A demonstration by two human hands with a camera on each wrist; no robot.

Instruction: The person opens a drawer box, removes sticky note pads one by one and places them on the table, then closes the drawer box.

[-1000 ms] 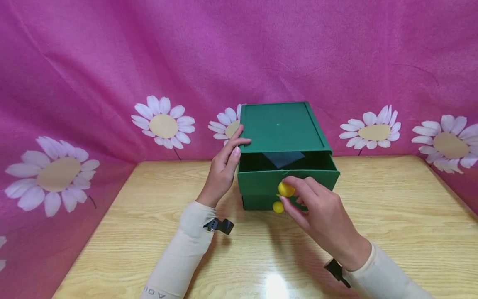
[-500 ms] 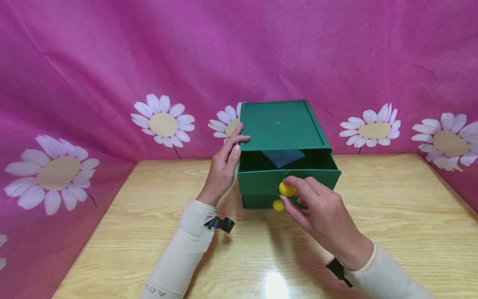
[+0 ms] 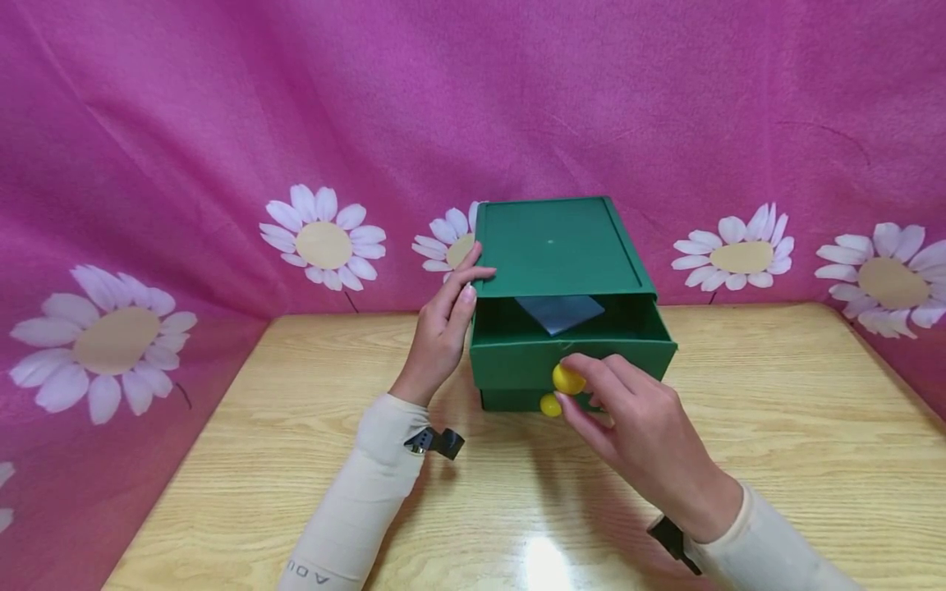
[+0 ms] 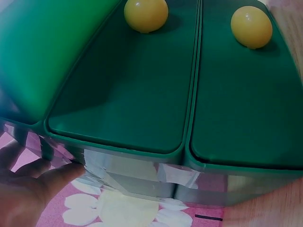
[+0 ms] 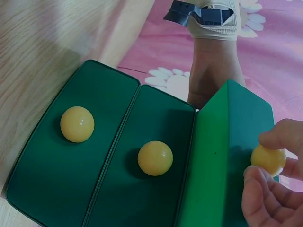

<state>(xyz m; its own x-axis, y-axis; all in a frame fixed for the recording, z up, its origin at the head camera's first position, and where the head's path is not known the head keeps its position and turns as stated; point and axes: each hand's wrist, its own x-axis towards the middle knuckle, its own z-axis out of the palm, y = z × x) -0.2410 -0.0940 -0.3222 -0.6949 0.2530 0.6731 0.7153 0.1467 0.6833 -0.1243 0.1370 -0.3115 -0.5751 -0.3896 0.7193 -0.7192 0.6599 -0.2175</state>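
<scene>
pinching the round yellow knob (image 3: 567,378) of the top drawer (image 3: 510,365) between thumb and fingers, the right hand (image 3: 650,435) reaches in over the near right part of the wood-grained counter (image 3: 798,410); the drawer stands partly out of a green cabinet (image 3: 557,246), its front jutting beyond the flat top; the cabinet sits at the middle of the counter's far edge; inside the drawer a flat grey-blue patch (image 3: 559,313) shows, and whether it is a thing or only light cannot be told; the left hand (image 3: 439,336) rests against the cabinet's left side, its grip spread, the fingers reaching up to the left edge of the top; in the left wrist view that side looks see-through; below the top drawer two more drawers (image 5: 142,203) lie flush, one under the other; their yellow knobs, the middle knob (image 5: 155,158) and the lowest knob (image 5: 77,124), are apart from the right hand; pale sleeves (image 3: 355,492) cover both forearms, and a black device (image 3: 447,444) is strapped at each wrist; behind the counter's far edge and along its left and right edges hangs a magenta cloth (image 3: 473,98) printed with large white daisies (image 3: 323,246)
</scene>
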